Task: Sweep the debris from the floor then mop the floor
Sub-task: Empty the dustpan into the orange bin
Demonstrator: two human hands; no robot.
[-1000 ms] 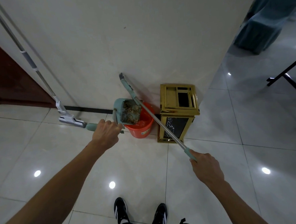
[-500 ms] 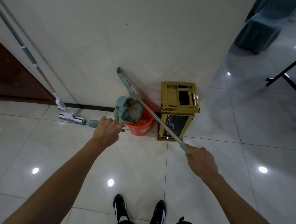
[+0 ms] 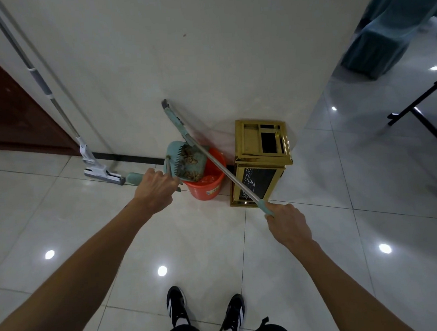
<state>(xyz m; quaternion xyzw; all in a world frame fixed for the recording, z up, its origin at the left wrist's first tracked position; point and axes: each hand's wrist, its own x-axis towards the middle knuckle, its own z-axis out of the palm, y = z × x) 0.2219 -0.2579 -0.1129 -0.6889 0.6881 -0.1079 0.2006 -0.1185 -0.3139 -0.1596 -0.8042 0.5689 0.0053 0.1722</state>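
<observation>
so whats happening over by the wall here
A person is emptying swept-up debris. The left hand holds a teal dustpan tilted over an orange bucket, brown debris still in it. The right hand grips a broom handle crossing above the bucket. A mop leans against the wall, unused.

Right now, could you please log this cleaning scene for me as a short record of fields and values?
left hand: grips the dustpan handle
dustpan: teal, tilted over the bucket, brown debris inside
bucket: orange, on the floor by the wall
right hand: grips the broom end
broom: long handle slanting across the dustpan toward the wall
mop: leaning on the wall, untouched
bin: gold, right of the bucket
</observation>
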